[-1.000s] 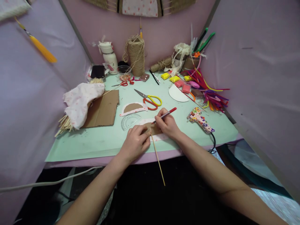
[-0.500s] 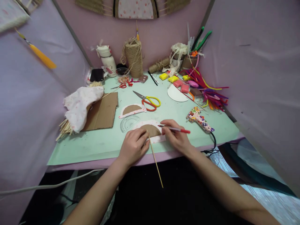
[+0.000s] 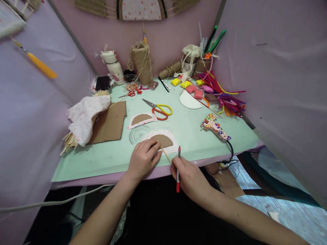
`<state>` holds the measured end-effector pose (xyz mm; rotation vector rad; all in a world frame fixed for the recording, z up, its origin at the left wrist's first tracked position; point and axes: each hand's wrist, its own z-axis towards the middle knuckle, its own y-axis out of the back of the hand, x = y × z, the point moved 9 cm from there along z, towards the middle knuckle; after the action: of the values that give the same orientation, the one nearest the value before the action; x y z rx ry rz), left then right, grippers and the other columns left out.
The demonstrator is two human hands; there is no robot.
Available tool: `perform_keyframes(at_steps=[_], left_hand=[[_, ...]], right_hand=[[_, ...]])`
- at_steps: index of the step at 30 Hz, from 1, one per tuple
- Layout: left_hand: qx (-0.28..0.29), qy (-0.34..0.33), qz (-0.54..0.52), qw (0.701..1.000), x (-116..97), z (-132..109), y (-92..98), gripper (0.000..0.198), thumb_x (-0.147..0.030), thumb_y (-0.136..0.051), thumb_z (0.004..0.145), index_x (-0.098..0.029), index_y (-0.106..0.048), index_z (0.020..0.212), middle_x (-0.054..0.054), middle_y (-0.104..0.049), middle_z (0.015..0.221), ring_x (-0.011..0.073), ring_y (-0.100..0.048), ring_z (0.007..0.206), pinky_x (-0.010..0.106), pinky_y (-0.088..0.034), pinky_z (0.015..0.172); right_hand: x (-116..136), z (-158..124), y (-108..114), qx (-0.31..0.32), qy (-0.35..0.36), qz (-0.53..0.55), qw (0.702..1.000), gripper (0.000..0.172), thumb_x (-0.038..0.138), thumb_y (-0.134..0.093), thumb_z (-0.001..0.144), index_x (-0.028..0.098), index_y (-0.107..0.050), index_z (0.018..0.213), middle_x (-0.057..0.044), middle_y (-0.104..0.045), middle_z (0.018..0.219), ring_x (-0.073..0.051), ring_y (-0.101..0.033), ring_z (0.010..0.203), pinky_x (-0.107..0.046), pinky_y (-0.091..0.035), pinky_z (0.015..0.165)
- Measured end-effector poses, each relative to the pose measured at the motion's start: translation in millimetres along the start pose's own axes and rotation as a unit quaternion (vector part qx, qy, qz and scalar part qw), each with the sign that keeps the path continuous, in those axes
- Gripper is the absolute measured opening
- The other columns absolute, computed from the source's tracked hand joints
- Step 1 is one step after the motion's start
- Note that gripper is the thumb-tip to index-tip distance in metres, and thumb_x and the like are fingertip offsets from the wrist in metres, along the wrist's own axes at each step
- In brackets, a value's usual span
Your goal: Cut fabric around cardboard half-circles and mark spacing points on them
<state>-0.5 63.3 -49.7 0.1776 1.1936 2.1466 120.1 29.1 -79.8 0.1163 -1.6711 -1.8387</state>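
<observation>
On white fabric (image 3: 173,148), brown cardboard semicircle (image 3: 165,140)

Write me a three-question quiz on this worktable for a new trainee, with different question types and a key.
1. Multiple choice: besides the thin stick, what is in the right hand's grip?
A) water bottle
B) red-ended pen
C) twine spool

2. True or false: seen in the picture, the floral glue gun lies to the right of the scissors with yellow and orange handles.

3. Short answer: what clear tool lies between the left hand and the smaller cloth-edged half-circle?

Key:
1. B
2. True
3. The protractor
</observation>
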Motion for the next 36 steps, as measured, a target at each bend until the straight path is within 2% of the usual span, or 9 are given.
perform_keyframes(at_steps=[7, 17, 21, 23, 26, 29, 31, 33, 36], left_hand=[[-0.005, 0.003, -0.015, 1.0, 0.6, -0.9, 1.8, 0.028, -0.021, -0.059, 0.09, -0.018, -0.059, 0.118, 0.012, -0.068, 0.11, 0.0252, -0.063, 0.104, 0.04, -0.052, 0.087], [-0.016, 0.018, -0.002, 1.0, 5.1, -2.4, 2.7, 0.013, -0.015, -0.054, 0.092, -0.016, -0.065, 0.099, 0.009, -0.063, 0.088, 0.0209, -0.057, 0.086, 0.035, -0.05, 0.077], [-0.021, 0.018, 0.01, 1.0, 6.0, -4.2, 3.7, 0.014, -0.015, -0.052, 0.093, -0.018, -0.066, 0.095, 0.008, -0.063, 0.086, 0.0198, -0.056, 0.083, 0.033, -0.047, 0.074], [-0.023, 0.015, 0.018, 0.999, 5.0, -4.8, 4.7, 0.014, -0.015, -0.053, 0.093, -0.018, -0.067, 0.094, 0.007, -0.063, 0.085, 0.0196, -0.056, 0.083, 0.033, -0.047, 0.074], [-0.024, 0.01, 0.027, 0.999, 3.4, -5.3, 5.7, 0.016, -0.015, -0.052, 0.093, -0.018, -0.068, 0.091, 0.007, -0.063, 0.084, 0.0194, -0.055, 0.081, 0.033, -0.046, 0.073], [-0.03, 0.011, 0.025, 0.999, 4.0, -5.3, 6.6, 0.018, -0.016, -0.051, 0.093, -0.019, -0.068, 0.09, 0.007, -0.063, 0.086, 0.0198, -0.057, 0.083, 0.035, -0.048, 0.074], [-0.035, 0.002, 0.018, 0.999, 3.4, -5.0, 7.1, 0.017, -0.017, -0.051, 0.094, -0.019, -0.068, 0.092, 0.008, -0.065, 0.093, 0.0211, -0.059, 0.091, 0.036, -0.05, 0.078], [-0.031, -0.016, 0.007, 0.999, 1.2, -4.6, 5.8, 0.016, -0.015, -0.051, 0.094, -0.018, -0.067, 0.096, 0.01, -0.068, 0.102, 0.0231, -0.061, 0.101, 0.039, -0.051, 0.085], [-0.016, -0.03, -0.01, 0.999, 0.0, -4.9, 2.6, 0.016, -0.013, -0.052, 0.093, -0.017, -0.065, 0.101, 0.01, -0.07, 0.107, 0.0241, -0.062, 0.106, 0.041, -0.052, 0.09]], right_hand=[[-2.9, 4.2, 6.3, 0.005, 0.002, 0.036, 0.999, 0.018, 0.005, -0.046, 0.086, 0.022, -0.046, 0.081, -0.002, -0.055, 0.073, -0.017, -0.05, 0.062, -0.026, -0.032, 0.058], [-3.2, 7.9, 11.1, 0.019, 0.016, 0.177, 0.984, 0.013, 0.01, -0.049, 0.089, 0.021, -0.048, 0.083, -0.001, -0.057, 0.074, -0.015, -0.054, 0.064, -0.025, -0.04, 0.061], [-12.4, 10.3, 20.1, -0.014, 0.007, 0.208, 0.978, 0.008, 0.022, -0.049, 0.094, 0.022, -0.054, 0.087, -0.002, -0.061, 0.075, -0.016, -0.057, 0.065, -0.026, -0.043, 0.062], [-24.0, 11.5, 27.4, -0.051, -0.011, 0.228, 0.972, 0.013, 0.025, -0.046, 0.095, 0.022, -0.057, 0.1, -0.003, -0.065, 0.08, -0.017, -0.061, 0.07, -0.028, -0.045, 0.065], [-39.9, 16.2, 37.3, -0.104, -0.025, 0.266, 0.958, 0.027, 0.028, -0.042, 0.097, 0.023, -0.057, 0.119, -0.007, -0.067, 0.096, -0.02, -0.064, 0.085, -0.031, -0.048, 0.074], [-53.1, 28.1, 42.6, -0.135, -0.051, 0.321, 0.936, 0.029, 0.032, -0.039, 0.098, 0.021, -0.065, 0.105, -0.007, -0.065, 0.093, -0.02, -0.062, 0.086, -0.032, -0.047, 0.076], [-61.2, 40.5, 39.5, -0.128, -0.087, 0.37, 0.916, 0.029, 0.031, -0.04, 0.097, 0.02, -0.067, 0.096, -0.004, -0.063, 0.082, -0.018, -0.06, 0.077, -0.03, -0.046, 0.07], [-66.1, 54.3, 32.8, -0.107, -0.118, 0.418, 0.895, 0.021, 0.028, -0.047, 0.091, 0.02, -0.066, 0.097, -0.001, -0.061, 0.074, -0.015, -0.057, 0.068, -0.027, -0.044, 0.063], [-65.2, 73.6, 25.1, -0.086, -0.118, 0.454, 0.879, 0.014, 0.023, -0.058, 0.079, 0.019, -0.065, 0.09, 0.001, -0.063, 0.074, -0.013, -0.056, 0.064, -0.024, -0.043, 0.058]])
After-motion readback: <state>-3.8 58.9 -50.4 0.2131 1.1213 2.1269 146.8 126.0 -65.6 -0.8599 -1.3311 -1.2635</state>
